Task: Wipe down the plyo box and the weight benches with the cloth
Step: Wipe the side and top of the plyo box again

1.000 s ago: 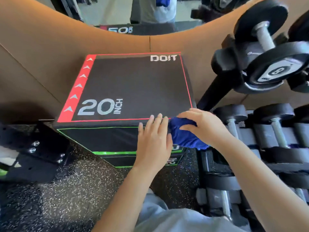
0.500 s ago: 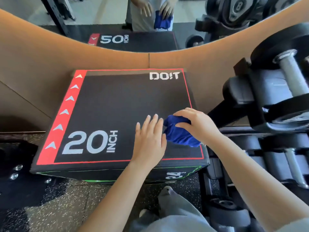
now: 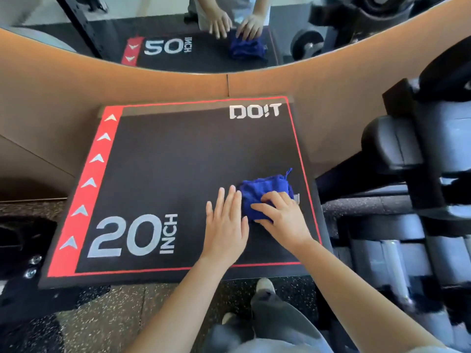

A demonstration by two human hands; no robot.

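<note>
- Head view: a black plyo box is seen from above, set against a tan wall panel on a speckled rubber floor.
- On the box top, "20 INCH" is printed in pale grey at the near left, and "DO!T" at the far right corner.
- A red band with six pale arrowheads runs along the left edge of the box top; the other three sides are bordered by a thin red line.
- A crumpled blue cloth lies on the box top, towards its near right side, just inside the red line.
- The cloth is held under the right hand: its grip is closed over the near part of the cloth, with the fingers bent on top of it.
- The left hand is laid flat on the box top just beside the cloth, its grip open, fingers straight and together, with nothing held.
- A mirror is mounted above the wall panel; in it the hands, the cloth and the label are reflected, the label reading like "50 INCH".
- Black dumbbells are stored on a rack to the right of the box.
- A light shoe is seen on the floor at the box's near edge.
</note>
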